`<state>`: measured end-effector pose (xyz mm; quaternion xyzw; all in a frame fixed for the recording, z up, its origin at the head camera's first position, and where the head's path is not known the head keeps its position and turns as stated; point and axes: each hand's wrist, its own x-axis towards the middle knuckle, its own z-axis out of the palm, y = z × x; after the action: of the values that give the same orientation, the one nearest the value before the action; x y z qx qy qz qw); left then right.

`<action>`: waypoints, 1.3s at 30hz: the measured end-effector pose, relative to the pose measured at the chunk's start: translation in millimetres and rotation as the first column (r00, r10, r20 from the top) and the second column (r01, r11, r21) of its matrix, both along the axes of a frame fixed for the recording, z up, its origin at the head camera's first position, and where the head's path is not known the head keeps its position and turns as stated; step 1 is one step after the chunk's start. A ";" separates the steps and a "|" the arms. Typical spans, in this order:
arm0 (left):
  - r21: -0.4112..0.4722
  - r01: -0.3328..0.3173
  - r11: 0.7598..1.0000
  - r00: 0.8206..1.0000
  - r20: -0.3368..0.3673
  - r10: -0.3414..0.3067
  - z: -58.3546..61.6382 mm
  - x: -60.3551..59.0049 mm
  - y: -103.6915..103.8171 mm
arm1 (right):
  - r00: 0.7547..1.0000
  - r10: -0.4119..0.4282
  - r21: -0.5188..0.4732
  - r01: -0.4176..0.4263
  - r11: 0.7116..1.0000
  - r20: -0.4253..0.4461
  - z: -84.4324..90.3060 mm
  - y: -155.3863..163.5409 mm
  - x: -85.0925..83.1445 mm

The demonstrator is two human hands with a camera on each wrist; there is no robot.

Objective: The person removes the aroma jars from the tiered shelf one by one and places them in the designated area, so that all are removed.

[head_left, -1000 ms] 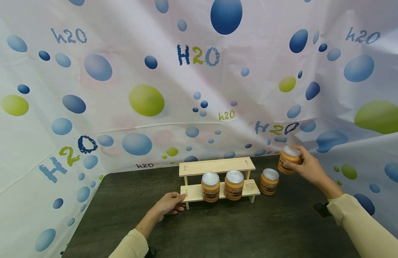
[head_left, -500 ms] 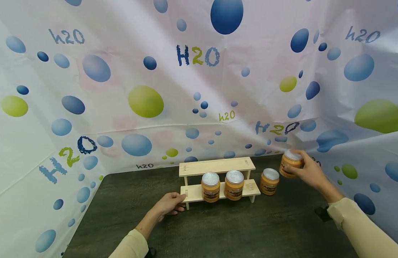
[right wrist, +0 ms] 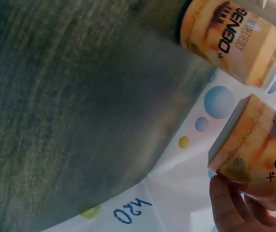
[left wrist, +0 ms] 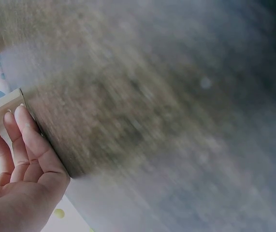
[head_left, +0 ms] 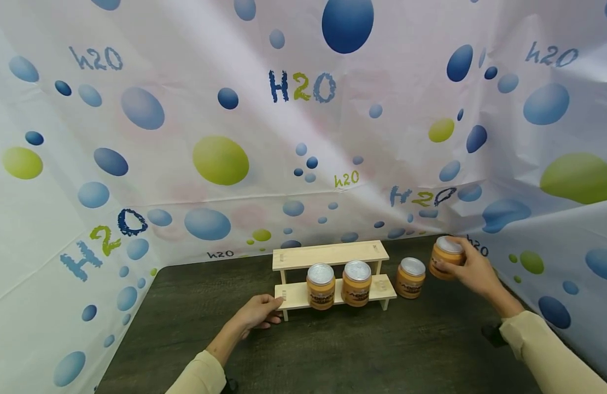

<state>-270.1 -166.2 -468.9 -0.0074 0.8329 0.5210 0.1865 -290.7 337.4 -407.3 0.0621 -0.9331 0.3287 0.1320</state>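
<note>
Head view: right hand (head_left: 473,269) grips orange jar (head_left: 445,258) by its sides, at 3 o'clock of the wooden rack (head_left: 333,273).
Left hand (head_left: 256,313), fingers relaxed, touches rack's 9 o'clock end; three jars (head_left: 356,282) stand nearby.

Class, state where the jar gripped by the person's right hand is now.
In the head view, the held jar is at far right, in the right hand, just right of the jar on the table.
</note>
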 end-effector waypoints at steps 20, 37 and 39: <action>0.011 -0.003 1.000 1.000 0.004 0.003 -1.4 0.0 -0.2 | 1.000 -0.008 0.021 0.008 1.000 0.026 -16.6 -0.5 2.3; 0.014 -0.009 1.000 1.000 0.007 0.009 0.2 0.0 0.6 | 0.998 -0.013 0.031 0.011 0.999 0.068 -30.1 1.2 3.2; 0.016 -0.010 1.000 1.000 0.009 0.010 0.0 0.2 0.8 | 0.997 -0.016 0.031 0.014 0.999 0.072 -32.7 2.3 2.5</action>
<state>-269.9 -165.4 -468.9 -0.0124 0.8279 0.5284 0.1876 -288.2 339.7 -440.0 0.0452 -0.9426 0.3155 0.0998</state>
